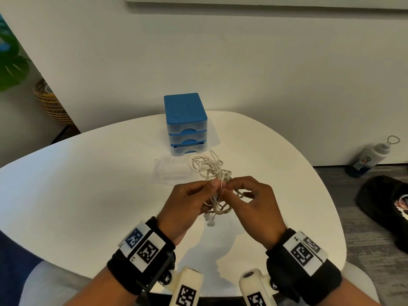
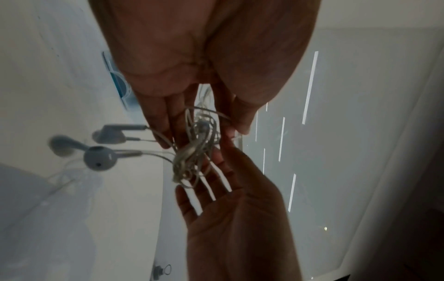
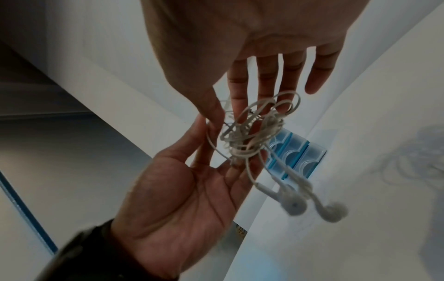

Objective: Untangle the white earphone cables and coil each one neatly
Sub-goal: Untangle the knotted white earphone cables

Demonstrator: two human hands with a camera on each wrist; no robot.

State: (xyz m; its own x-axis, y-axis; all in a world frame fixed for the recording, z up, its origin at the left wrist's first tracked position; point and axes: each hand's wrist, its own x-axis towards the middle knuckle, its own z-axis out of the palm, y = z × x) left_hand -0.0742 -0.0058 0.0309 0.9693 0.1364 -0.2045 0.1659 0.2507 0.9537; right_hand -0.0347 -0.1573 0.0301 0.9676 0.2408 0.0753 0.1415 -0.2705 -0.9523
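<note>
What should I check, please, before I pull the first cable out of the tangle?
1. Both hands grip the tangle: left hand and right hand pinch it: ok.
2. Tangle of white earphone cables lifted off the table: ok.
3. Earbuds hang free below: ok.
4. A loose cable end found: cannot tell.
5. Any cable already separated or coiled: not ok.
6. Blue drawer box stands apart from the hands: ok.

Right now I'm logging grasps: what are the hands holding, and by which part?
Both the left hand and right hand pinch the tangled earphone cables at the knotted middle; the earbuds dangle free.
</note>
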